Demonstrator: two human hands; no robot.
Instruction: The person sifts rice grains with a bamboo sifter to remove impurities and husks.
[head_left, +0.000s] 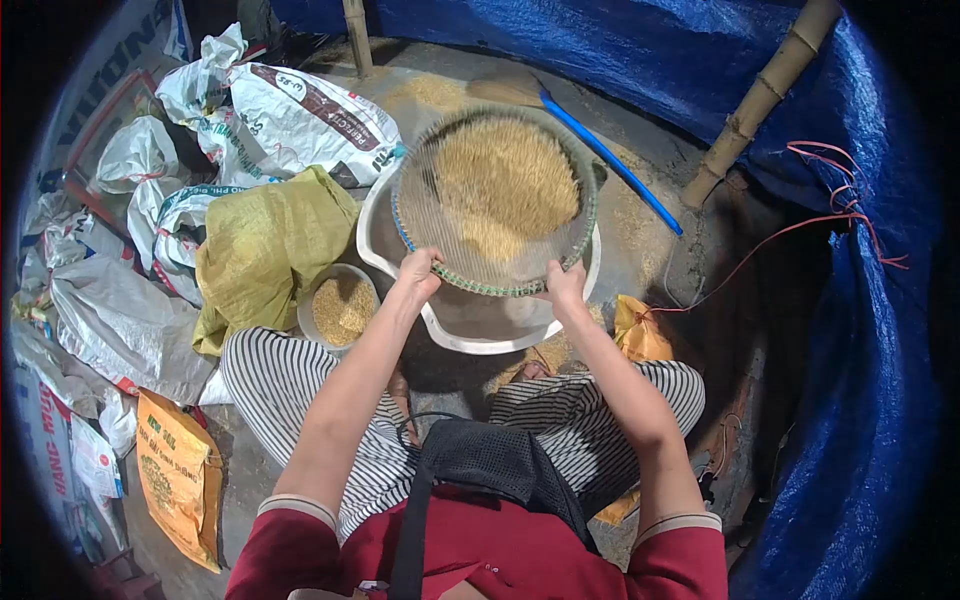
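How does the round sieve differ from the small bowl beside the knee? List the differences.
The sieve is wide, see-through mesh with a green rim; the small bowl is far smaller and solid-walled. The sieve is held tilted over a large basin by the left hand and right hand; the bowl sits untouched on the ground. Both are round and hold yellowish grain.

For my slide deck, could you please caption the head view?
Both hands, left hand and right hand, grip a round sieve of grain over a pale basin.
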